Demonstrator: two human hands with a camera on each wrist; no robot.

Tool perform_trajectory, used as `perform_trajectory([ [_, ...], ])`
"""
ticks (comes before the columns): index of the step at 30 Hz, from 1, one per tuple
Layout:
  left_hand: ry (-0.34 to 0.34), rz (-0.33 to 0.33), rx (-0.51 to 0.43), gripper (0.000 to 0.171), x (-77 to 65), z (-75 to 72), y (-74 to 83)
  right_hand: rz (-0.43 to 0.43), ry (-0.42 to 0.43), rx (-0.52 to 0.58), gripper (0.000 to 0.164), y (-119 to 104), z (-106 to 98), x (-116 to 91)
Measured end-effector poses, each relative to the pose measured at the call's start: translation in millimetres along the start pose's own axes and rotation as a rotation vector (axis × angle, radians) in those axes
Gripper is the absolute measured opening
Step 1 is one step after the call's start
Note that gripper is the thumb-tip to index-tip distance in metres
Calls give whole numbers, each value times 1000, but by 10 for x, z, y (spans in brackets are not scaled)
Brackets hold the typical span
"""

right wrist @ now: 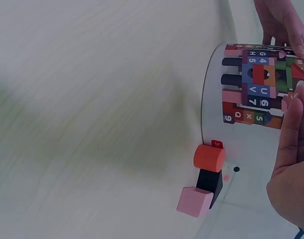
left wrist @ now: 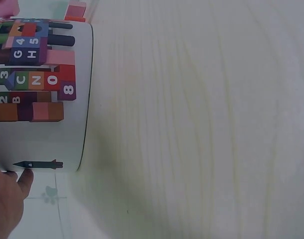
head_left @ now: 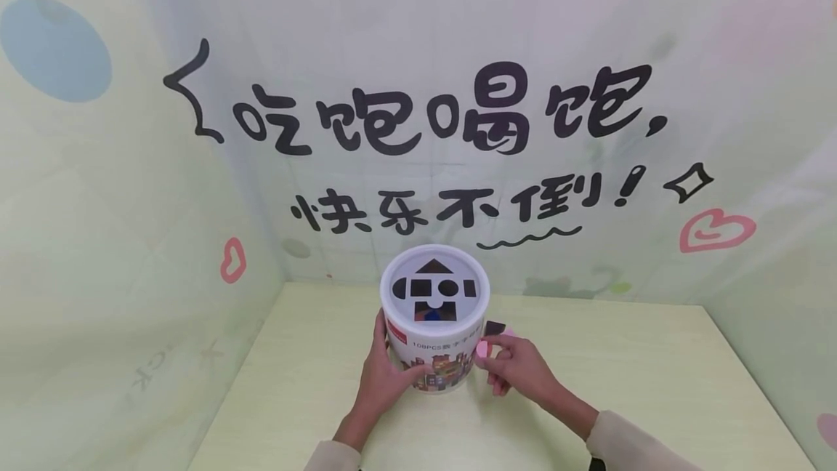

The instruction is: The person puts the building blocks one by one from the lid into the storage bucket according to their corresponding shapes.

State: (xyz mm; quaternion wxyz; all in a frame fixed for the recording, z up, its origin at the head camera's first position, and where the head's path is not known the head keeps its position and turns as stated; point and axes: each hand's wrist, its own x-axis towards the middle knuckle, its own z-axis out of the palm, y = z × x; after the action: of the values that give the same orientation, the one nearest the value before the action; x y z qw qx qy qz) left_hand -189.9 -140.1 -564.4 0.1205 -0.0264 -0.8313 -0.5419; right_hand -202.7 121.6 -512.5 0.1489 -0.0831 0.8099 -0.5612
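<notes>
The white bucket stands upright on the pale tabletop, a little left of its middle and nearer the back edge than the front. Its lid is on, with cut-outs: a triangle towards the back edge, a half-round, square, circle and rectangle across the centre, and an arch shape towards the front, through which a bit of blue and orange shows. The left hand is clamped on the bucket's left side, thumb across the printed front. The right hand has thumb and forefinger together on a small pink piece, just beside the bucket's right side. Past that side, towards the tabletop's right edge, an orange-red cylinder, a black block and a pink block sit close together, the cylinder nearest the bucket. A lettered cloth rises behind the tabletop's back edge.
</notes>
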Motion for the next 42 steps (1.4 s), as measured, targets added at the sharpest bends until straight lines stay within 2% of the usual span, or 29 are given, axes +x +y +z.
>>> perform_trajectory([
  [14, 0, 7, -6, 125, 10, -6, -3, -27, -29, -22, 51, -220, -49, -74],
  [21, 1, 33, 3, 125, 7, -8, -9, -60, -98, -30, 49, -342, -30, -168],
  [28, -8, 25, -6, 124, 9, 1, -29, -98, -172, -13, 46, -472, 6, -242],
  [42, -2, 25, 12, 125, 13, 9, -55, -166, -271, -77, 45, -699, 41, -286],
])
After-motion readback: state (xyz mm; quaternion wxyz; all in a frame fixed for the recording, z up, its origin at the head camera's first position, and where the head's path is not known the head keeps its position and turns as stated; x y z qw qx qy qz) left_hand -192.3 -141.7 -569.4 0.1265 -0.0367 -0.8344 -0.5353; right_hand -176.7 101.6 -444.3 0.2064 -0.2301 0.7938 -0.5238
